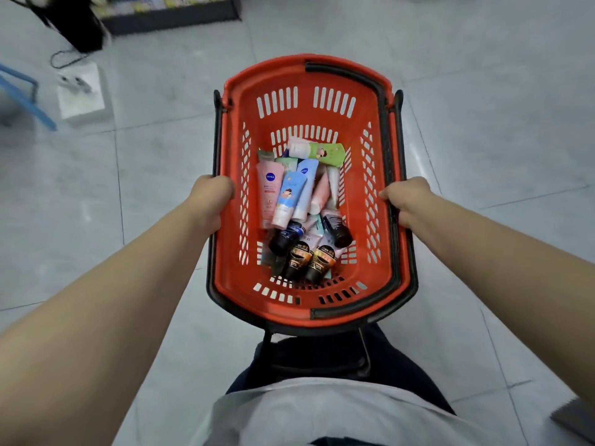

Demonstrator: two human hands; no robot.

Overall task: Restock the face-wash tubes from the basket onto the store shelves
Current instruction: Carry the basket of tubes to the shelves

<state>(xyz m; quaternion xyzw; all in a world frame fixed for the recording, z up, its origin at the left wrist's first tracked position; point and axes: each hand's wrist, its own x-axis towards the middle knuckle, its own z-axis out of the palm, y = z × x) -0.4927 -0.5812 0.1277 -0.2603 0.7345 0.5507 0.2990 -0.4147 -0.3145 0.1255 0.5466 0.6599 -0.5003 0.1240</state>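
Over the grey tiled floor (145, 175), a person is gripping the red basket (305, 91) by its long sides, left hand (211, 201) and right hand (406, 201) both curling their fingers (227, 188) round the rim; face-wash tubes (289, 194) are lying heaped inside it

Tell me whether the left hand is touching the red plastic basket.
Touching. The head view shows the left hand curled over the side rim of the red plastic basket, with no gap.
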